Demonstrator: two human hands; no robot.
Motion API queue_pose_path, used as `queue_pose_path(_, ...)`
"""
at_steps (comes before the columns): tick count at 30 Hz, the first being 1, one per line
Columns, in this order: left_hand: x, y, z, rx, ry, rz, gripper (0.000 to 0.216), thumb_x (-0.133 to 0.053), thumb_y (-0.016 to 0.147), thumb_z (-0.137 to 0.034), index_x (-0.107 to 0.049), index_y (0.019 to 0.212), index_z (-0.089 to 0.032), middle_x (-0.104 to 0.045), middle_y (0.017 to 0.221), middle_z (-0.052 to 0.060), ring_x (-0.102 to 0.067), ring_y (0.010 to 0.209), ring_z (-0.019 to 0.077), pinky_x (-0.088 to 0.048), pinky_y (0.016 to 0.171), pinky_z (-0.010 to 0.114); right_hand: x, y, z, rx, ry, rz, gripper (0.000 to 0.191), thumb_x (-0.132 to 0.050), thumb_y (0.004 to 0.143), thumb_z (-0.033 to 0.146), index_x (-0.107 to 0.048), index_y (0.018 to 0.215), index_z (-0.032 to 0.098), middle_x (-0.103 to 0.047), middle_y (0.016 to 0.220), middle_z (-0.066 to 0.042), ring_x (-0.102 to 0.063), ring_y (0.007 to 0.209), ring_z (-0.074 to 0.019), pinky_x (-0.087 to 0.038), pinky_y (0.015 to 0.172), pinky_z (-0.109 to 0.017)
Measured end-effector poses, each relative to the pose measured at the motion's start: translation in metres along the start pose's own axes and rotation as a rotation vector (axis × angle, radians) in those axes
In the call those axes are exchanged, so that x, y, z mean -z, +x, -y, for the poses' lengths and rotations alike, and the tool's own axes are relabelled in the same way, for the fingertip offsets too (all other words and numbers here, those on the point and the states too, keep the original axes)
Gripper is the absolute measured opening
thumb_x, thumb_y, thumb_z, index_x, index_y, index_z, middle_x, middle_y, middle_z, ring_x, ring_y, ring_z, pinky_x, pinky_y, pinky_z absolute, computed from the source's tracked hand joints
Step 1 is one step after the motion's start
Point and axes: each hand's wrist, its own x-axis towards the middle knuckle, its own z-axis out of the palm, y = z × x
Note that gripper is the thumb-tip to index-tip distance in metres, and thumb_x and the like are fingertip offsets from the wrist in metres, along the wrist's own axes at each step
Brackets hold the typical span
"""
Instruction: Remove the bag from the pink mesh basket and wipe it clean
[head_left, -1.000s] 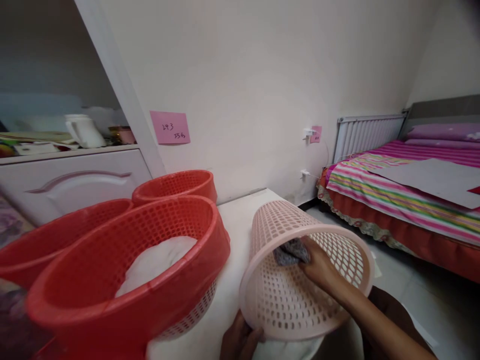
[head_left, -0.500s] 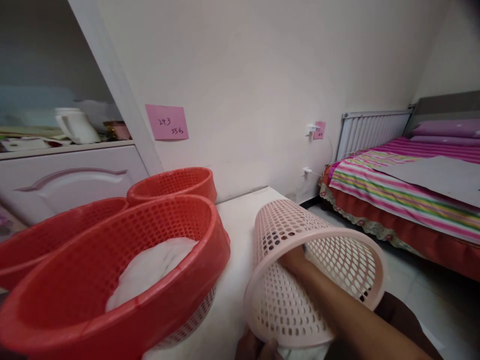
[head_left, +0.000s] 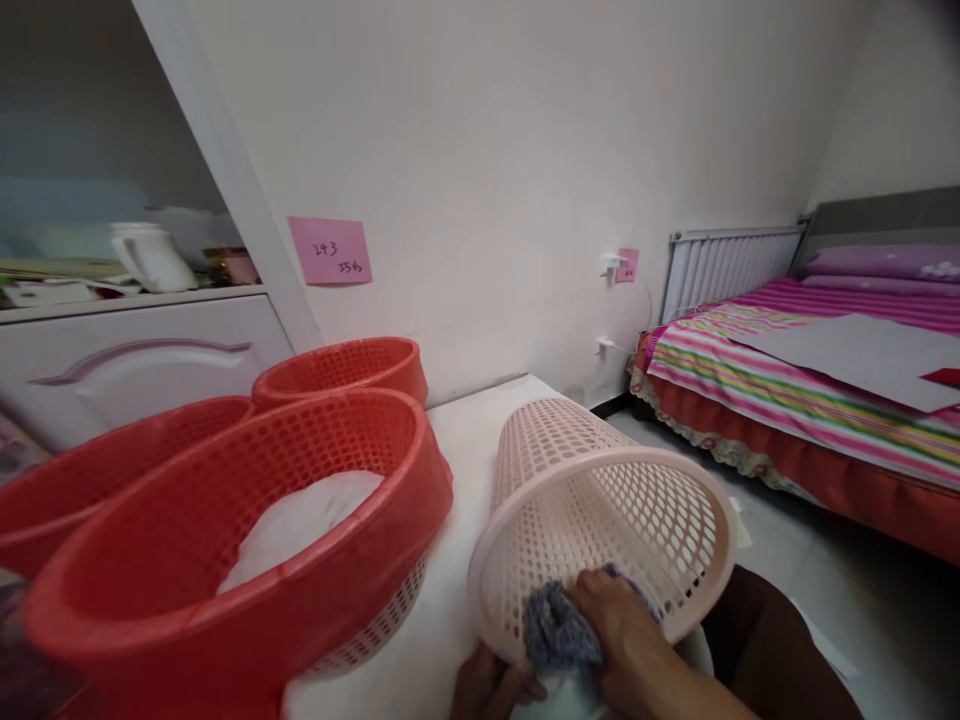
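Cloth, grey and bunched, sits at the near rim of the pale pink perforated basket, which lies on its side on the white surface with its mouth turned toward the person. The right hand presses the cloth against the lower lip of the basket, its fingers curled and clamped on the fabric. The left hand is below the rim at the bottom edge of the view, steadying the basket from underneath; whether its fingers are closed around the rim cannot be told, since only part of the hand shows.

Judging by where the cloth is, the wiping has reached the rim of the mouth; nothing shows how clean the deeper mesh walls or the outside of the basket are.

Just to the left stand three red baskets: the nearest red basket holds something white, and two more lie behind it. Farther back are a white cabinet, a pink note on the wall, a radiator and a bed with a striped cover.
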Motion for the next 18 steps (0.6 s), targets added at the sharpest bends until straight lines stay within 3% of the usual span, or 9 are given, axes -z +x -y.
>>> queue_pose_path(3,0.001,-0.001,-0.007,0.004,-0.113,-0.099,0.033,-0.068,0.074,-0.044,-0.064,0.088,-0.014,-0.069,0.068,0.001,-0.059,0.065,0.0179,-0.045,0.061,0.028,0.026,-0.016,0.014,0.014,0.339,0.189,0.051,-0.056,0.054,0.008,-0.066,0.103,0.021,-0.069,0.106,-0.007,-0.061,0.1,-0.0267,-0.045,0.086,-0.034)
queue_pose_path(6,0.0,-0.002,-0.009,-0.012,-0.204,-0.234,0.036,-0.071,0.071,-0.048,-0.06,0.084,-0.017,-0.062,0.06,-0.004,-0.056,0.059,0.0142,-0.043,0.057,0.025,0.048,-0.006,0.017,0.061,0.565,0.318,0.047,-0.053,0.056,0.007,-0.066,0.098,0.022,-0.072,0.096,0.001,-0.065,0.091,-0.0214,-0.049,0.076,-0.026)
queue_pose_path(8,-0.001,-0.002,-0.007,-0.01,-0.234,-0.252,0.035,-0.072,0.07,-0.048,-0.057,0.081,-0.018,-0.06,0.055,-0.005,-0.054,0.053,0.0124,-0.041,0.054,0.023,0.052,0.015,0.008,0.087,0.529,0.189,0.045,-0.051,0.055,0.006,-0.066,0.094,0.02,-0.072,0.093,0.001,-0.065,0.088,-0.0208,-0.05,0.077,-0.027)
queue_pose_path(10,-0.005,-0.001,-0.003,0.029,-0.214,-0.16,0.032,-0.073,0.069,-0.042,-0.055,0.081,-0.018,-0.061,0.054,-0.005,-0.054,0.05,0.0123,-0.041,0.052,0.023,0.052,0.045,-0.005,0.063,0.358,-0.088,0.047,-0.048,0.056,0.004,-0.066,0.097,0.019,-0.071,0.1,-0.003,-0.064,0.093,-0.0224,-0.049,0.084,-0.031)
queue_pose_path(13,-0.012,0.002,0.003,0.056,-0.172,-0.074,0.024,-0.069,0.071,-0.033,-0.056,0.082,-0.017,-0.061,0.054,-0.004,-0.055,0.049,0.0124,-0.039,0.05,0.024,0.049,0.095,-0.024,-0.072,0.044,-0.397,0.057,-0.051,0.06,0.003,-0.062,0.113,0.019,-0.064,0.122,-0.01,-0.053,0.118,-0.0283,-0.039,0.1,-0.039)
queue_pose_path(15,-0.016,0.002,0.006,0.028,-0.167,-0.072,0.02,-0.064,0.072,-0.031,-0.056,0.083,-0.016,-0.06,0.055,-0.003,-0.055,0.049,0.0122,-0.038,0.05,0.024,0.043,0.123,-0.03,-0.138,-0.012,-0.467,0.049,-0.052,0.071,0.009,-0.06,0.118,0.02,-0.06,0.129,-0.011,-0.044,0.127,-0.0307,-0.03,0.107,-0.045)
queue_pose_path(18,-0.018,0.002,0.008,0.007,-0.127,-0.056,0.018,-0.058,0.075,-0.031,-0.056,0.085,-0.015,-0.059,0.054,-0.004,-0.055,0.05,0.0127,-0.038,0.051,0.025,0.028,0.145,-0.034,-0.187,-0.034,-0.445,0.038,-0.054,0.08,0.019,-0.06,0.118,0.021,-0.059,0.129,-0.012,-0.044,0.127,-0.0323,-0.028,0.107,-0.049)
